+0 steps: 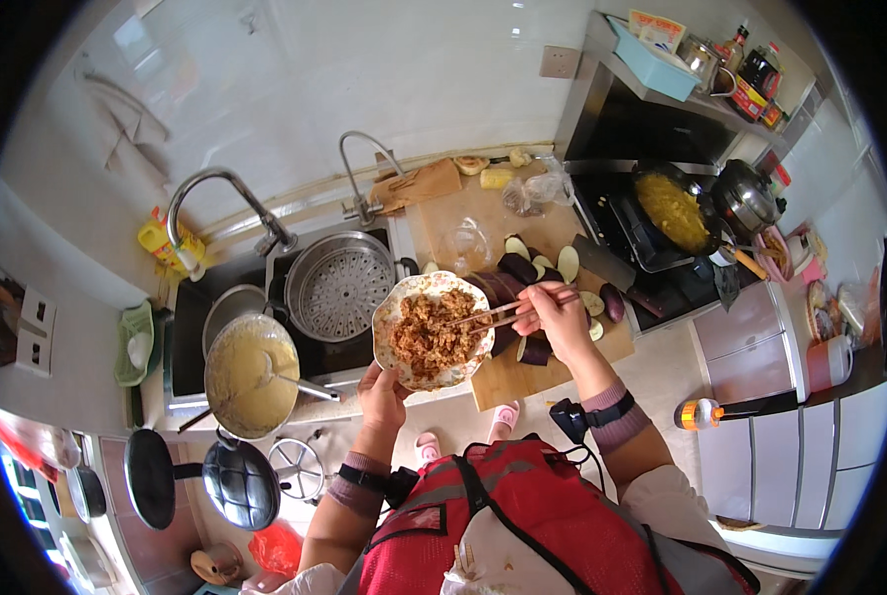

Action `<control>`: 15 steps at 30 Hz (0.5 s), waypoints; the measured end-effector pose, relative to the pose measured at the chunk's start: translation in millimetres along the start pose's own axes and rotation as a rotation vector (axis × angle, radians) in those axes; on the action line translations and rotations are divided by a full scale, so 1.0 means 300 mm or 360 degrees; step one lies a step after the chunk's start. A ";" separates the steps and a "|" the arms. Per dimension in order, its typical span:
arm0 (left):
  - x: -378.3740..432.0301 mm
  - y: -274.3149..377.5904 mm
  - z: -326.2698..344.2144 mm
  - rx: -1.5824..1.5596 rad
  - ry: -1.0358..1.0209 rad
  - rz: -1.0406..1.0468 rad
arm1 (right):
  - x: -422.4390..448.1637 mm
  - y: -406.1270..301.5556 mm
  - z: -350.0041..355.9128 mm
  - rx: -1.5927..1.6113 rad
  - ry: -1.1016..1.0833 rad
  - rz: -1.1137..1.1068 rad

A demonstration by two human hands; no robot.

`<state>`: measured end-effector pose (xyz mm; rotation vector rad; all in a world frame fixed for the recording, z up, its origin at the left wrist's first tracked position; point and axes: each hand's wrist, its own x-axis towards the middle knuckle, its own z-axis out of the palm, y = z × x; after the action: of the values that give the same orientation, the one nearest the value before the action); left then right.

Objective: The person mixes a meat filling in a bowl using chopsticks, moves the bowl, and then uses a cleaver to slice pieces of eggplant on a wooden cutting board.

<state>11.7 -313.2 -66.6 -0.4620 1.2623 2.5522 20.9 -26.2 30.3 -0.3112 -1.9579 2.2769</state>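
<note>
My left hand (383, 397) grips the near rim of a white flower-patterned plate (386, 311), held up in front of me. Brown minced filling (430, 338) is heaped on it. In my right hand (551, 316) is a pair of chopsticks (492, 312), their tips in the filling. Behind the plate and right hand lies a wooden cutting board (507, 390) with cut eggplant pieces (568, 262), partly hidden. A cleaver (603, 262) rests along the board's right side. Left of the plate, a pan of pale batter (254, 372) has a ladle (283, 378) standing in it.
A steamer insert (343, 286) sits over the sink, below a curved faucet (228, 175). On the stove (655, 297), a wok (670, 208) contains yellow food beside a lidded pot (745, 195). An oil bottle (699, 414) stands at lower right. A black pan (240, 485) is at lower left.
</note>
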 end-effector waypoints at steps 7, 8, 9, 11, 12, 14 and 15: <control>0.139 0.003 0.215 -0.0020 -0.0074 0.0015 | 0.100 0.017 -0.109 0.0785 -0.0166 0.0480; 0.180 0.007 0.241 -0.0035 -0.0001 0.0016 | 0.091 0.006 -0.138 0.0693 -0.0127 0.0511; 0.223 0.002 0.269 -0.0052 0.0068 0.0007 | 0.076 -0.005 -0.174 0.0598 -0.0079 0.0543; 0.313 0.005 0.312 -0.0049 -0.0003 0.0000 | 0.045 -0.022 -0.249 0.0411 -0.0144 0.0502; 0.356 0.003 0.356 -0.0049 0.0093 -0.0018 | 0.025 -0.023 -0.296 0.0413 -0.0113 0.0494; 0.466 -0.006 0.390 -0.0069 0.0219 0.0014 | -0.013 -0.040 -0.354 0.0404 -0.0019 0.0490; 0.528 -0.019 0.382 -0.0058 0.0292 0.0006 | -0.030 -0.041 -0.385 0.0411 0.0000 0.0485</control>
<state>-150.6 -204.1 -67.0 -0.7165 1.2785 2.5886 56.3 84.9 26.8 -0.6161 -1.6846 2.6777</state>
